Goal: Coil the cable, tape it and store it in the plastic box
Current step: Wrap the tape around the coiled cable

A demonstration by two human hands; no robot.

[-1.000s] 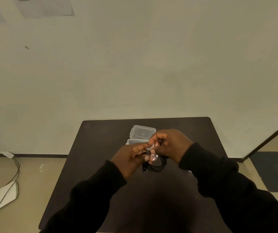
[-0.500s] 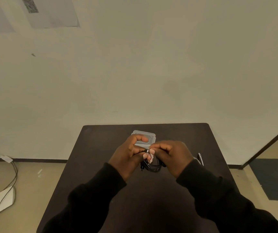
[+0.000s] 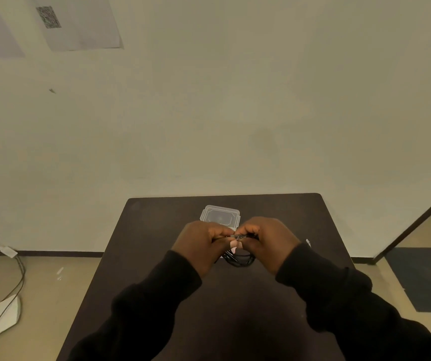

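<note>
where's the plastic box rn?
Head view: the plastic box sits on the dark table toward its far edge, centered, just beyond both hands holding the coiled cable.

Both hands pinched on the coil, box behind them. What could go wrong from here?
1. Both the left hand and the right hand pinch the top of the coiled cable at one spot; the lower loops hang free and could spring apart if either grip loosens.
2. Any tape there is hidden by the fingers, so it may stick to them or wrinkle.
3. The plastic box sits close behind the knuckles; a forward move might knock it.
</note>
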